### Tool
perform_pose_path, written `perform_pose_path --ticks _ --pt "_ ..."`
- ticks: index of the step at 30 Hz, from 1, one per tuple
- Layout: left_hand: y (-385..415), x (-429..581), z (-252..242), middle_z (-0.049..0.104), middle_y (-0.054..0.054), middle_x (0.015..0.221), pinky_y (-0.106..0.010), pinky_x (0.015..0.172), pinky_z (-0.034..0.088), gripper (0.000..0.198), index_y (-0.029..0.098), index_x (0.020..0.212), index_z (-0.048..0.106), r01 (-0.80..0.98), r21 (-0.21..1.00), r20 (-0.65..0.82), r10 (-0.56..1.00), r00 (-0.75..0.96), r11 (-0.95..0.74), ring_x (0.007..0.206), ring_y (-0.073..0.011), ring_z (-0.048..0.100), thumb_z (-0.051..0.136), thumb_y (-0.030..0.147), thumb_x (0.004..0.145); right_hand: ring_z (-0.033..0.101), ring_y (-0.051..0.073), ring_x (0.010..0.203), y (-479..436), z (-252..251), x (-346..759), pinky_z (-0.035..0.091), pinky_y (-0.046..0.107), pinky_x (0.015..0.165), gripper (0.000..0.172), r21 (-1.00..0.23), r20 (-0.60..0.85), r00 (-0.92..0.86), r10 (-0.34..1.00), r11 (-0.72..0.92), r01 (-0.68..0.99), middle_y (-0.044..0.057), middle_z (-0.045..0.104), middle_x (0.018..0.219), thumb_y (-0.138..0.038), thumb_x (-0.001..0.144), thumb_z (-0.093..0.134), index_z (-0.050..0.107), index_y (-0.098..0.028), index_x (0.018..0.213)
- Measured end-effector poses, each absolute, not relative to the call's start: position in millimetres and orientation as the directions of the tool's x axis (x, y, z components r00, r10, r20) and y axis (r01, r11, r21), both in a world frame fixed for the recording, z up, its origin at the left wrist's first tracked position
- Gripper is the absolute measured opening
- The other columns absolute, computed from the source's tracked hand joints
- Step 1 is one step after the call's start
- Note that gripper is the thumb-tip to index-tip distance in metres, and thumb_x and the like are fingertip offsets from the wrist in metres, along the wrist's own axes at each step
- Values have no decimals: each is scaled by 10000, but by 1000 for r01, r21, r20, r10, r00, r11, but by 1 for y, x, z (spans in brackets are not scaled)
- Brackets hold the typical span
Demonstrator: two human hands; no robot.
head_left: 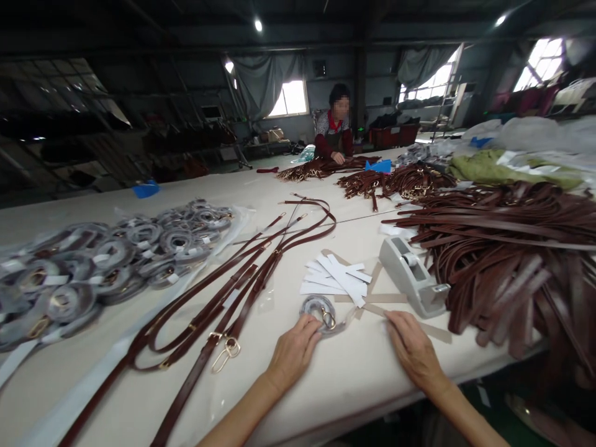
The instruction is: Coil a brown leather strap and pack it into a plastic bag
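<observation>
My left hand (294, 352) rests on the white table (354, 379) with its fingertips on a small coiled strap in a clear bag (321, 311), gold clasp showing. Flat on the table lies my right hand (412, 349), its fingertips at the end of a strip of tape (379, 308) near the bag. Just beyond lies a fan of white paper labels (338, 278). A grey tape dispenser (412, 275) stands to the right of them.
Long brown straps with gold buckles (233, 292) stretch across the table on my left. Several bagged coiled straps (107, 261) are piled at far left. A big heap of brown straps (507, 248) fills the right. A person (333, 131) works at the table's far end.
</observation>
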State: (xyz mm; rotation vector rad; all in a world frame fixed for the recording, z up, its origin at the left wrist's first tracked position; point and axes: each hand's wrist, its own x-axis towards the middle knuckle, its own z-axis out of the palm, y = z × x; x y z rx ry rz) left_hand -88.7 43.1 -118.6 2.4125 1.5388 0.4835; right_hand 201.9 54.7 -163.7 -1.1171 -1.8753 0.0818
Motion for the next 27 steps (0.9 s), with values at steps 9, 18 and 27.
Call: perform_pose_path --ticks 9,18,27 --pt "48 -86 -122 623 -57 1028 -297 735 560 289 217 1126 619 857 316 199 912 360 -407 865 -216 682 355 236 1009 611 256 913 63 -170 198 531 403 809 144 -468 627 -161 763 533 705 68 633 953 -216 1015 434 559 -217 1085" --pt "44 -85 -130 634 -66 1065 -329 746 573 302 219 1106 602 864 284 290 896 335 -415 900 -226 690 315 230 1013 591 257 926 60 -173 196 508 408 830 146 -483 589 -165 791 509 713 69 616 954 -229 1025 408 552 -227 1049" --pt "46 -88 -134 653 -43 1005 -293 686 570 265 239 1079 599 850 285 353 873 336 -442 836 -200 699 342 257 1016 571 271 994 66 -162 213 483 409 876 174 -466 450 -168 877 391 793 94 621 1020 -187 987 429 591 -207 1049"
